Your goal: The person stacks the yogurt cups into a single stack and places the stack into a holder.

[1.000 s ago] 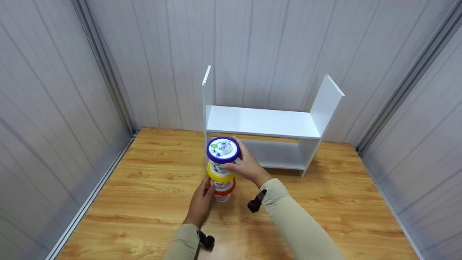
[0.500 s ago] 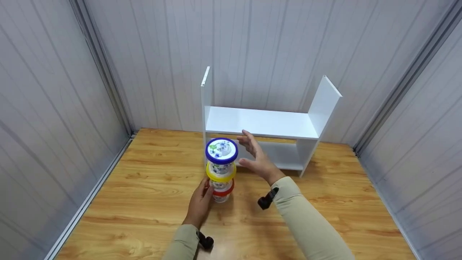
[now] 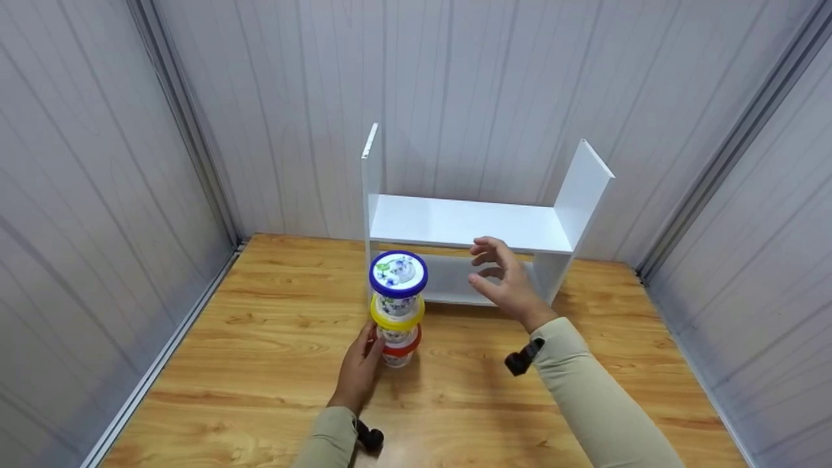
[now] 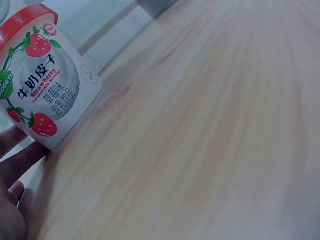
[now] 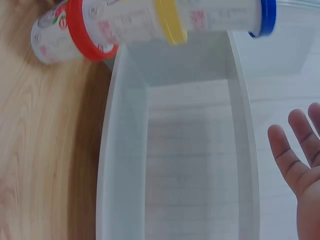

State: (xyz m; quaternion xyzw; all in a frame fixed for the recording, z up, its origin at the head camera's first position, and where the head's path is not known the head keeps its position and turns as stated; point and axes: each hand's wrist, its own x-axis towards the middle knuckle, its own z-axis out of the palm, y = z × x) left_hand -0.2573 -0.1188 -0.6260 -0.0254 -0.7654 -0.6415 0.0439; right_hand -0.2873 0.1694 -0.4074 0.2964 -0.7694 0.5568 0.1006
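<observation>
Three paper tubs with flower-printed labels stand stacked on the wooden table: a red-lidded strawberry milk tub at the bottom, a yellow-lidded tub in the middle, a blue-lidded tub on top. At the stack's left side my left hand holds the red-lidded tub, with thumb and fingers about its side; part of its fingers are hidden. My right hand hovers apart from the stack, to its right, in front of the white shelf. Its fingers are loosely bent with nothing between them.
Behind the stack, the white shelf has two boards and tall side panels. The wooden table runs back to a panelled wall, with more walls at left and right.
My right hand has let go of the blue-lidded tub and moved away to the right. The stack stays upright, and my left hand keeps its place beside it.
</observation>
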